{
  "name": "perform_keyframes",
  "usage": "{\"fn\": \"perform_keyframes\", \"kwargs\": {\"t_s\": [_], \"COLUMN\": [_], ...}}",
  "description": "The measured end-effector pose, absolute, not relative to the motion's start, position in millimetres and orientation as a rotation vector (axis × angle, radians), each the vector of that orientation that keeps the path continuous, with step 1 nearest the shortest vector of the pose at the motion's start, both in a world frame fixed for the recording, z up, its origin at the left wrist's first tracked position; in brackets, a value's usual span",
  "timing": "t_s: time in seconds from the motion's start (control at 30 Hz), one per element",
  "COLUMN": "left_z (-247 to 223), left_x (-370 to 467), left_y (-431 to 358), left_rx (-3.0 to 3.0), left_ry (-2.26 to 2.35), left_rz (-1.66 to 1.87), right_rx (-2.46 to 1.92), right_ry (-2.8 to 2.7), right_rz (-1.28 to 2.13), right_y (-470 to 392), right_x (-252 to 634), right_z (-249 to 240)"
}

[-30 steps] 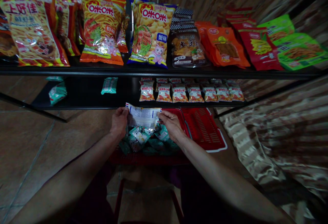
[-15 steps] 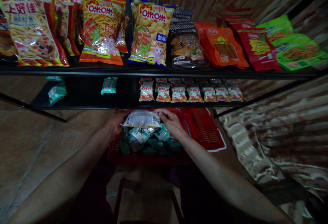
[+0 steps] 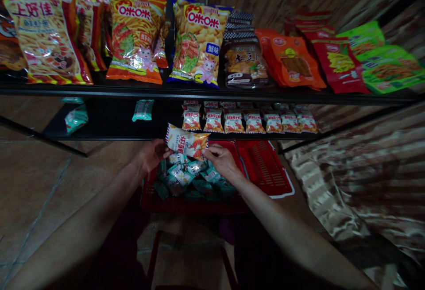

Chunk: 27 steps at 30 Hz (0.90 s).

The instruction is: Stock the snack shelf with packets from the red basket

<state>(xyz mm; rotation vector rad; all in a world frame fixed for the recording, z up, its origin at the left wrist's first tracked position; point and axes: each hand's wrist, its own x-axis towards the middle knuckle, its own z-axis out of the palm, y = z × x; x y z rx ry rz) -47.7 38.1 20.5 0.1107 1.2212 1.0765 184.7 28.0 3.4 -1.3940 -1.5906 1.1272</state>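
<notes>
A white and orange snack packet (image 3: 187,142) is held between my two hands, its printed front facing me. My left hand (image 3: 155,153) pinches the packet's lower left corner. The fingers of my right hand (image 3: 221,158) close on its right end. Right below the packet, a red basket (image 3: 195,206) holds several green packets (image 3: 181,175). On the lower shelf (image 3: 162,119) stand rows of small white and orange packets (image 3: 233,121) at the right, with a green packet (image 3: 143,110) left of them.
Large snack bags (image 3: 199,44) line the upper shelf (image 3: 186,94). A second red basket (image 3: 265,166) with a white handle lies at the right. Corrugated sheeting (image 3: 372,179) stands at the far right. A red-framed stool (image 3: 154,254) is below.
The held packet has turned over from its plain back to its printed front and risen slightly. My left hand has shifted to its lower left corner; the view has moved a little.
</notes>
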Motion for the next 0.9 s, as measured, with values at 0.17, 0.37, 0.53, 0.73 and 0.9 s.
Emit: {"fn": "perform_keyframes", "kwargs": {"t_s": [0.17, 0.37, 0.53, 0.73, 0.9], "left_z": [22, 29, 31, 28, 24], "left_x": [-51, -48, -50, -52, -53], "left_y": [38, 34, 32, 33, 33], "left_rx": [0.34, 0.487, 0.568, 0.411, 0.319], "left_ry": [1.318, 1.468, 1.498, 1.397, 1.211], "left_rz": [0.97, 1.13, 1.136, 1.096, 1.205], "right_rx": [-1.423, -1.376, -1.309, -1.295, -1.315], "right_ry": [-1.121, -0.653, -0.441, -0.343, -0.27], "right_rz": [1.485, 1.83, 1.947, 1.958, 1.95], "right_y": [21, 2, -13, -18, -21], "right_x": [174, 159, 148, 141, 131], "right_z": [6, 6, -3, -10, -10]}}
